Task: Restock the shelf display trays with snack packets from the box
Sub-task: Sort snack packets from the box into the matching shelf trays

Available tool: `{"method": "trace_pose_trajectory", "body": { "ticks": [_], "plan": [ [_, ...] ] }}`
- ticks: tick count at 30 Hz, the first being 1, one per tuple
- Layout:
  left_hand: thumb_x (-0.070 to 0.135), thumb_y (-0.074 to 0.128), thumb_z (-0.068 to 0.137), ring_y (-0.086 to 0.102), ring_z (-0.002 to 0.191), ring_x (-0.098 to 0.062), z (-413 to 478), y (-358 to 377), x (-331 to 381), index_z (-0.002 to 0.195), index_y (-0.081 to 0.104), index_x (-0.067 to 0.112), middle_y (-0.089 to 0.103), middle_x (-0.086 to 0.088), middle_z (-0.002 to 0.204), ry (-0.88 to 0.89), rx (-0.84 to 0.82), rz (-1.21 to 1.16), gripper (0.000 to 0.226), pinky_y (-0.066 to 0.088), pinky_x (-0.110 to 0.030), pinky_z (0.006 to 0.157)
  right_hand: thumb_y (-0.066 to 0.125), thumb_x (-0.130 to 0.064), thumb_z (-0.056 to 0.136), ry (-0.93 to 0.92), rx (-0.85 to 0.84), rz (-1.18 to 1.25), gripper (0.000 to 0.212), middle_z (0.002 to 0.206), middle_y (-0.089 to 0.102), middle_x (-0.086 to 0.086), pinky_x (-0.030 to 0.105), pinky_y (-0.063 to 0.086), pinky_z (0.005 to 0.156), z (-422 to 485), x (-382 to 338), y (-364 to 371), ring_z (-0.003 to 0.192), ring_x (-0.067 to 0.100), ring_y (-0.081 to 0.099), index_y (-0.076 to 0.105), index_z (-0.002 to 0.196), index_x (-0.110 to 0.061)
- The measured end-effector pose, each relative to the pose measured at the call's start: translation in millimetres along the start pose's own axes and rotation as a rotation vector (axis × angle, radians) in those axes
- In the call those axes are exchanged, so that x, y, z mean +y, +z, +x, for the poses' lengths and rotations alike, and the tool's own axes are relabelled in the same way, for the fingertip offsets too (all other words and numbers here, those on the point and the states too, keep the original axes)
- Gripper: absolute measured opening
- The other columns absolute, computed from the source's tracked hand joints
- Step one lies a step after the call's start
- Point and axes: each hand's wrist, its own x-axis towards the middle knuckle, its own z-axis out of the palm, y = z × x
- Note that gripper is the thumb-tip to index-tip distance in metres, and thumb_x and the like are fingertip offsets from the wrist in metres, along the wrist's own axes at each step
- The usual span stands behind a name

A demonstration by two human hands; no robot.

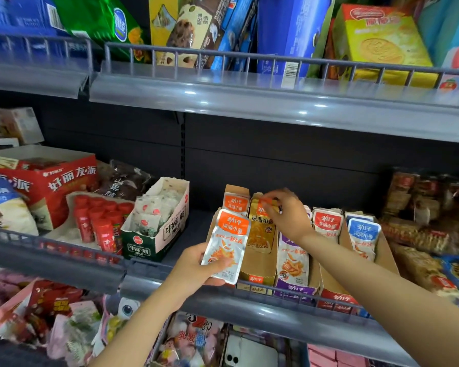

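My left hand point(194, 271) grips an orange-topped silver snack packet point(227, 245) in front of the leftmost cardboard display tray point(236, 197). Farther back, my right hand point(286, 213) pinches the tops of the yellow packets point(260, 231) standing in the second tray point(257, 268). To the right stand a tray of purple packets point(293, 263), one of red-topped packets point(326, 221) and one of blue-topped packets point(363, 234). No supply box shows in view.
A green-and-white carton of white packets point(154, 229) and red sticks point(101, 223) sit left of the trays, with a red box point(53, 186) behind. A wire rail point(289, 290) fronts the shelf. The upper shelf point(249, 99) overhangs. Brown packs point(421, 207) lie at right.
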Motion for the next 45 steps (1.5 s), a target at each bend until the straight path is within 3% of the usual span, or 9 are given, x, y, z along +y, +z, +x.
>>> {"method": "trace_pose_trajectory", "body": {
  "ticks": [2,7,14,19,22,27,33,36,45],
  "plan": [
    [0.014,0.067,0.084,0.071,0.087,-0.014,0.5,2.0,1.3,0.105,0.067,0.013,0.074,-0.002,0.098,0.003,-0.003,-0.03,0.021,0.058,-0.025,0.064,0.057,-0.031,0.092,0.062,-0.089,0.273,0.019,0.108,0.06,-0.01,0.009,0.046,0.072,-10.9,-20.5,-3.8,0.094,0.002,0.056,0.059,0.111,-0.027],
    [0.033,0.052,0.092,0.07,0.092,-0.014,-1.5,6.8,5.9,0.105,0.065,0.016,0.072,-0.002,0.101,-0.018,0.005,-0.114,0.025,0.056,-0.02,0.068,0.064,-0.023,0.087,0.259,-0.486,0.711,0.027,0.101,0.067,-0.009,0.016,0.055,0.063,-30.3,-43.6,-14.5,0.085,0.003,0.068,0.054,0.113,-0.026],
    [0.04,0.048,0.088,0.069,0.097,-0.014,1.4,-1.0,6.2,0.107,0.066,0.014,0.073,-0.004,0.103,0.054,-0.073,-0.167,0.036,0.056,-0.02,0.077,0.067,-0.018,0.085,0.324,-0.565,0.781,0.033,0.107,0.07,0.0,0.023,0.058,0.072,-20.9,-43.9,-22.2,0.096,0.013,0.069,0.058,0.116,-0.021],
    [0.03,0.047,0.096,0.067,0.093,-0.007,17.9,-7.0,-0.4,0.114,0.058,0.024,0.069,-0.001,0.109,0.232,0.148,0.038,0.023,0.057,-0.024,0.076,0.066,-0.012,0.085,0.223,-0.405,0.632,0.028,0.1,0.068,-0.004,0.016,0.056,0.064,-6.4,-50.8,-23.9,0.085,0.007,0.068,0.058,0.113,-0.014],
    [0.034,0.052,0.093,0.058,0.103,-0.005,33.6,-17.8,-15.2,0.132,0.046,0.028,0.058,0.007,0.124,0.304,0.321,0.273,0.039,0.048,-0.02,0.085,0.063,-0.01,0.088,0.171,-0.213,0.603,0.027,0.1,0.063,-0.002,0.01,0.053,0.058,12.1,-53.8,-22.8,0.081,0.005,0.063,0.057,0.114,-0.01],
    [0.05,0.044,0.093,0.052,0.122,-0.015,49.4,-19.3,-35.9,0.144,0.032,0.032,0.047,0.01,0.14,0.186,0.211,0.616,0.055,0.044,-0.033,0.099,0.063,-0.011,0.088,0.113,-0.114,0.474,0.023,0.107,0.062,0.001,0.012,0.052,0.066,39.3,-47.7,6.3,0.096,0.013,0.062,0.059,0.111,-0.01],
    [0.034,0.048,0.096,0.055,0.118,-0.011,51.9,-24.1,-40.3,0.137,0.045,0.036,0.057,0.011,0.131,0.242,0.213,0.573,0.041,0.049,-0.033,0.097,0.063,-0.014,0.086,0.025,-0.149,0.005,0.02,0.099,0.066,-0.003,0.028,0.051,0.085,51.5,-32.6,40.9,0.096,0.017,0.062,0.062,0.104,-0.023],
    [0.032,0.051,0.095,0.055,0.117,-0.007,54.1,-26.1,-42.6,0.135,0.046,0.037,0.059,0.013,0.128,0.245,0.195,0.536,0.041,0.049,-0.03,0.097,0.064,-0.025,0.086,-0.067,-0.178,-0.258,0.015,0.101,0.068,-0.007,0.032,0.031,0.106,51.4,-26.1,49.3,0.107,0.017,0.056,0.062,0.101,-0.029],
    [0.037,0.052,0.094,0.056,0.114,-0.006,58.4,-27.7,-45.0,0.135,0.045,0.042,0.06,0.013,0.124,0.231,0.179,0.521,0.042,0.05,-0.03,0.095,0.058,-0.032,0.091,-0.032,-0.105,-0.332,0.021,0.127,0.057,-0.003,0.034,0.029,0.109,53.8,-14.0,59.6,0.128,0.024,0.038,0.062,0.111,-0.032]
  ]
}}
